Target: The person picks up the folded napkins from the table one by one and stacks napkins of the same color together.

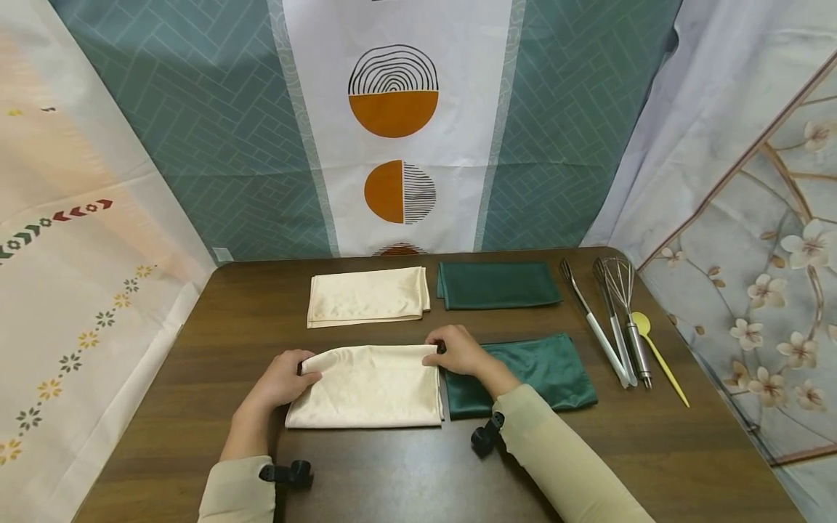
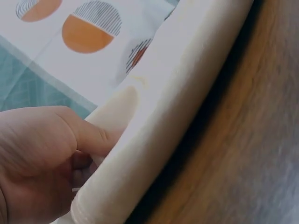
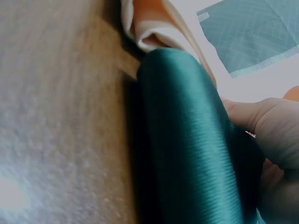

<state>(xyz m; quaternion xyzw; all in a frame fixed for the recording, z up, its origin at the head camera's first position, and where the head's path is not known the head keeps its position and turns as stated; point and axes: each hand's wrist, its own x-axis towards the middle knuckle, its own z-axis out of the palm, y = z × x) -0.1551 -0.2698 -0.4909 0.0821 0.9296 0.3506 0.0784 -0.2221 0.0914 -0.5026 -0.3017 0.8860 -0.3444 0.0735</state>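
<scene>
A folded cream cloth (image 1: 373,392) with a satin sheen lies near the table's front middle. My left hand (image 1: 288,381) pinches its left side, thumb on top and the other fingers behind or under the fabric. At its far right corner, my right hand (image 1: 458,352) grips the edge between thumb and fingers. Close by on the right lies a folded green satin cloth (image 1: 546,374), partly covered by my right hand and wrist. In the left wrist view the cream cloth (image 2: 182,93) shows a rounded front fold. The green cloth (image 3: 187,140) fills the middle of the right wrist view.
Behind lie another folded cream cloth (image 1: 366,296) and another folded green cloth (image 1: 500,285). To the right are a whisk (image 1: 628,312), a yellow spoon (image 1: 660,356) and two white-handled utensils, one a fork-like tool (image 1: 598,330). Hanging fabric (image 1: 556,131) borders the brown table (image 1: 366,479).
</scene>
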